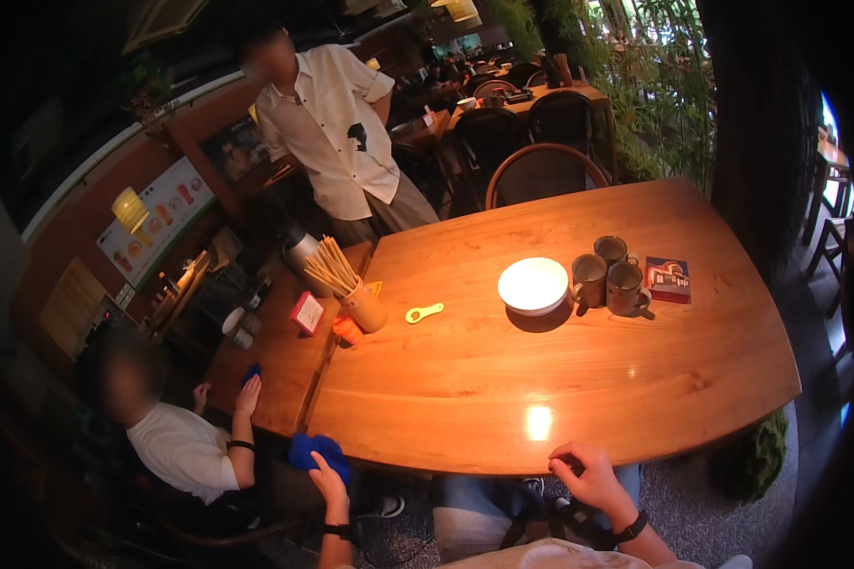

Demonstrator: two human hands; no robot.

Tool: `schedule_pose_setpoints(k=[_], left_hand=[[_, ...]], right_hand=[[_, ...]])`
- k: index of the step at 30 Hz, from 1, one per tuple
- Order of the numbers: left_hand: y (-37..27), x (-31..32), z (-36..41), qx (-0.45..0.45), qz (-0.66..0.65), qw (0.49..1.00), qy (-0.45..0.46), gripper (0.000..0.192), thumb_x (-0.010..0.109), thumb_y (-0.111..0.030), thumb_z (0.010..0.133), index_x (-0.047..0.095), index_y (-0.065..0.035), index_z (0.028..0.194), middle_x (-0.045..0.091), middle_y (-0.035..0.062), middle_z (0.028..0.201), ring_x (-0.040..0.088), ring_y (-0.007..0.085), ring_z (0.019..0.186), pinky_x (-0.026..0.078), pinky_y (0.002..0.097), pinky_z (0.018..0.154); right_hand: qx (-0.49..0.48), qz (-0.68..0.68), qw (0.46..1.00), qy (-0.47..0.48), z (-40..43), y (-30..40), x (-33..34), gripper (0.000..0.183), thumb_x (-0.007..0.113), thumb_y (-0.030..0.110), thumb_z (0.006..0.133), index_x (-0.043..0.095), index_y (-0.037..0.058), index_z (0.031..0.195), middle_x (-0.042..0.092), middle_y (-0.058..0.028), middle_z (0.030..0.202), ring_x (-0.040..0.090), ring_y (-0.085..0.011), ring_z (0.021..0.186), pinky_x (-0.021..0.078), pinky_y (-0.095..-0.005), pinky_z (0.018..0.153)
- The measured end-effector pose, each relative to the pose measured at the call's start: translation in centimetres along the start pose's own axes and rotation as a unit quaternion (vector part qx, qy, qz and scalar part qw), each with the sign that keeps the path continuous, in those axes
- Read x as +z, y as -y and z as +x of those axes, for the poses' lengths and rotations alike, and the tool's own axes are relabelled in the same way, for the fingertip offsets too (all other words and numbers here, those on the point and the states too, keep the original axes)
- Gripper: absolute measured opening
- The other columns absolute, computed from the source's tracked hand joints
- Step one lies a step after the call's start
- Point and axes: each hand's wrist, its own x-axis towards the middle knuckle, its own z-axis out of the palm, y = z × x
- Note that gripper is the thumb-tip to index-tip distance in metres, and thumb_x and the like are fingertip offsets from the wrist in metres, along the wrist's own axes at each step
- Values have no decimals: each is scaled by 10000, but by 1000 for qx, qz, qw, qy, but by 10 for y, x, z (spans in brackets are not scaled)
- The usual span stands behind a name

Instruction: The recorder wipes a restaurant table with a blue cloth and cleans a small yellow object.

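Observation:
My left hand [329, 484] grips a crumpled blue cloth [318, 455] at the near left corner of the wooden table [470, 398]. Over the front edge, my right hand [585, 473] is loosely curled, with a gap by the thumb and nothing visible in it. A white bowl [534, 284] stands mid-table, to the left of three mugs [589, 277] grouped together. Right of the mugs lies a square box or card [667, 279] with a printed picture. A yellow bottle opener [425, 313] lies left of the bowl.
A chopstick holder [363, 306], an orange container [347, 329] and a red-framed sign [308, 313] stand left, near a metal thermos [302, 249]. One seated person [185, 448] has a hand by another blue cloth [252, 373]. Another person [334, 128] stands beyond. A chair [544, 174] is behind the table.

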Motion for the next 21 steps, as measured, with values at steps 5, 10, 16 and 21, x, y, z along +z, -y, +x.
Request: schedule_pose_setpoints(k=[5,10,16,21], left_hand=[[-37,7,-57,143,-29,988,-52,549,478,-377,1155,589,143,1292,674,211,1264,652,305,1120,504,405,1006],[-98,23,-96,148,-150,972,105,408,438,-274,1161,551,50,1380,658,136,1294,668,249,1148,531,381,1022],[-187,74,-144,23,-340,861,376,433,480,-172,1113,452,21,1500,576,161,1469,571,273,1351,429,431,1179],[-242,150,-172,-81,-365,748,549,431,516,-228,1113,489,-18,1489,623,132,1430,623,243,1305,487,416,1140]], right_hand=[[-9,-4,1000,-17,2,-6,4,96,732,74,969,722,-9,1016,746,-81,830,703,-119,721,552,-262,660],[10,10,1000,-5,5,-3,3,95,731,90,977,728,0,1008,752,-64,810,705,-110,718,549,-262,663],[132,285,940,133,37,36,-4,427,728,195,1024,549,-9,1354,696,-107,1160,692,-136,971,616,-294,763],[118,242,954,129,99,75,-24,521,707,177,1040,439,-3,1449,607,-124,1287,655,-157,1097,631,-322,824]])
